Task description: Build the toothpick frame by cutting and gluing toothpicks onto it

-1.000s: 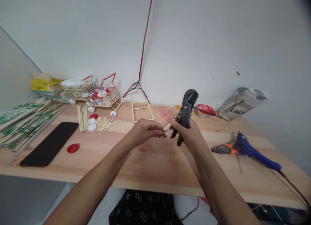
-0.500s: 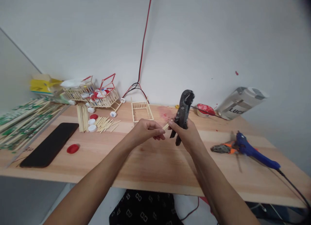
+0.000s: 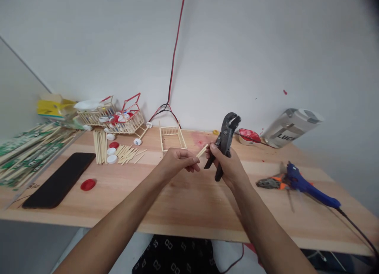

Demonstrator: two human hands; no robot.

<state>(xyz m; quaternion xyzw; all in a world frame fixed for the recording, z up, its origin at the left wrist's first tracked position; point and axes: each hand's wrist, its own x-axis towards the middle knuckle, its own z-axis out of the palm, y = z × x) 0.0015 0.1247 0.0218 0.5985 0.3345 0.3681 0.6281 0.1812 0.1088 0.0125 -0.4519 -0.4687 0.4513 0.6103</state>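
Observation:
My left hand (image 3: 182, 159) pinches a short pale wooden stick (image 3: 202, 151) between thumb and fingers; it could be two sticks side by side. The stick points up and right toward my right hand (image 3: 229, 161), which is closed round a black hand cutter (image 3: 225, 136) with a curved jaw at the top. The cutter's handles are spread apart below. Behind my left hand stands a small rectangular frame of sticks (image 3: 162, 140) with a short railing at its back. Short cut sticks (image 3: 127, 153) lie scattered to the left.
Left are longer sticks (image 3: 100, 147), bottle caps (image 3: 88, 184), a black phone (image 3: 59, 179), wrapped chopsticks (image 3: 26, 155) and stick-built carts (image 3: 127, 124). Right are a blue glue gun (image 3: 310, 189), pliers (image 3: 271, 182), a red-stained tub (image 3: 249, 136) and a grey-white bag (image 3: 291, 128).
The cutter has tilted to the right and its handles have spread wider. More of the stick shows between my hands. My left hand has barely moved.

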